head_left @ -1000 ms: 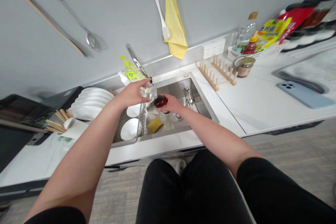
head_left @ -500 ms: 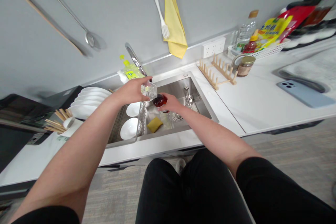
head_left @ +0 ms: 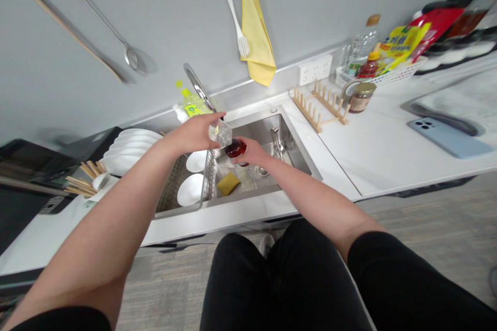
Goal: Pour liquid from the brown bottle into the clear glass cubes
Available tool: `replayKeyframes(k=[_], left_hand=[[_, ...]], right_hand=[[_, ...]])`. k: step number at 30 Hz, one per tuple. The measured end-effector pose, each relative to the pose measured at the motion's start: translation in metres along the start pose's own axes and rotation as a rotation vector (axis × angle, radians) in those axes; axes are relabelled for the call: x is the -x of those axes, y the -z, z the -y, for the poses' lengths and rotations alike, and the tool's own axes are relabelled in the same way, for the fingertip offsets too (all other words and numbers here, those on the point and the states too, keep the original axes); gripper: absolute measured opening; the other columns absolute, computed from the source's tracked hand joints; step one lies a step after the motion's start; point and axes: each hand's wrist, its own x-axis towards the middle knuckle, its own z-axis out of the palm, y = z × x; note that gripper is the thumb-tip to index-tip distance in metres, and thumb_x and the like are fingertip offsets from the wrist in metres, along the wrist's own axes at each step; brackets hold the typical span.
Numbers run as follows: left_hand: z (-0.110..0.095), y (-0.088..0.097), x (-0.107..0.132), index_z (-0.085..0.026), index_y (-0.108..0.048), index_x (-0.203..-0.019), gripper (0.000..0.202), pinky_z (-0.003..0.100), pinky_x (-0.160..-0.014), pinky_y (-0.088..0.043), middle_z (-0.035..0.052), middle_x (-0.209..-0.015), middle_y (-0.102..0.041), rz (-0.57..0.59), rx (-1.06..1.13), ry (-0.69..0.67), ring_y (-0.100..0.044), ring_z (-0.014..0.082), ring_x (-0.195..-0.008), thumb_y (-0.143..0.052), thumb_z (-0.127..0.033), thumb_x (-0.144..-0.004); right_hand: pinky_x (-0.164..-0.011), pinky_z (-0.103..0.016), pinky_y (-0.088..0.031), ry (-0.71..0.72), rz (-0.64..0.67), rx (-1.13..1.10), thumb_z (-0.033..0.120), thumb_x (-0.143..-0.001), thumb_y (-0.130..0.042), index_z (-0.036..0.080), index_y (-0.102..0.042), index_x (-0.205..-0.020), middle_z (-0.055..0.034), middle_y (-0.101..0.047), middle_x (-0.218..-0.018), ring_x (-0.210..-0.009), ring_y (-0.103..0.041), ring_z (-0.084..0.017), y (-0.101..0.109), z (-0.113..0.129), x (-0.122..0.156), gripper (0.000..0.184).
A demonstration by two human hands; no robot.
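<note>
My left hand (head_left: 191, 133) holds a transparent plastic or glass cup (head_left: 220, 133) from above, over the stainless steel sink (head_left: 264, 132). My right hand (head_left: 251, 152) wraps around a small bottle of dark red liquid (head_left: 235, 148), just below the cup. The two hands are close together, and the cup and bottle nearly touch. The curved steel faucet (head_left: 198, 88) rises behind my left fingers. A yellow sponge (head_left: 229, 183) lies in the sink basin below my hands.
A wire drying rack (head_left: 182, 186) at the sink's left holds white bowls. Stacked white plates (head_left: 128, 154) and chopsticks (head_left: 81, 185) stand further left. A wooden plate rack (head_left: 320, 103), a jar (head_left: 360, 97), a white basket (head_left: 380, 77) and a phone (head_left: 448, 137) are on the right countertop.
My left hand has shifted its hold on the cup, its fingers now further over the top. The bottle stays under it, and the whole view has drifted slightly.
</note>
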Motion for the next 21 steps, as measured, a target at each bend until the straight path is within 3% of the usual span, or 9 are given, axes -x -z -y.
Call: replayKeyframes(k=[21], left_hand=[[-0.005, 0.003, -0.011, -0.023, -0.059, -0.174, 0.117, 0.052, -0.127, -0.050, 0.0143, -0.150, -0.079, 0.041, -0.038, 0.011, -0.072, 0.0441, -0.141, -0.097, -0.038, -0.064]], right_hand=[[-0.119, -0.055, -0.064, -0.018, -0.001, -0.016, 0.027, -0.062, -0.109, 0.029, -0.080, -0.142, -0.0048, -0.087, -0.132, -0.126, -0.082, -0.037, -0.001, -0.008, -0.003, 0.085]])
